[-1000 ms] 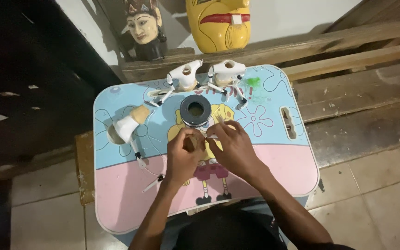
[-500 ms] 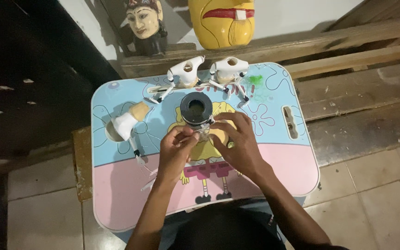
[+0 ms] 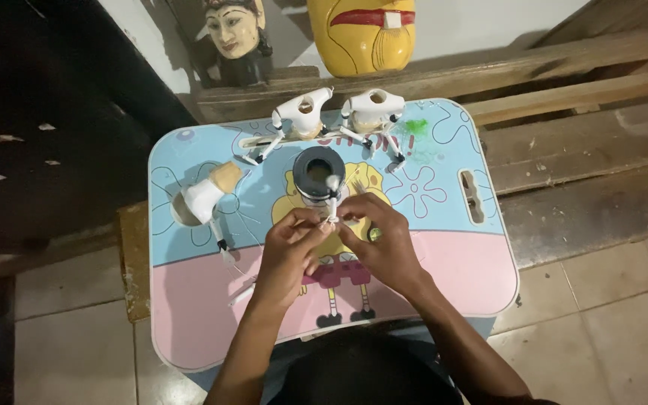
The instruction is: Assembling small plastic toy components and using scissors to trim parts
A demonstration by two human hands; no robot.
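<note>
My left hand (image 3: 292, 251) and my right hand (image 3: 381, 238) meet over the middle of a small blue and pink cartoon-printed table (image 3: 459, 262). Together they pinch a thin white stick-like puppet part (image 3: 332, 201) that stands upright between the fingertips. Just beyond the fingers sits a dark ring-shaped roll (image 3: 318, 172). A small green piece (image 3: 374, 234) lies by my right hand.
Two white unpainted puppet bodies (image 3: 302, 118) (image 3: 373, 112) lie at the table's far edge, another with a tan neck (image 3: 205, 199) at the left. A carved painted head (image 3: 235, 31) and a yellow mask (image 3: 361, 30) rest against the wall. Wooden planks (image 3: 579, 82) are to the right.
Both hands have shifted slightly toward the dark roll, and the white stick now stands upright between the fingertips.
</note>
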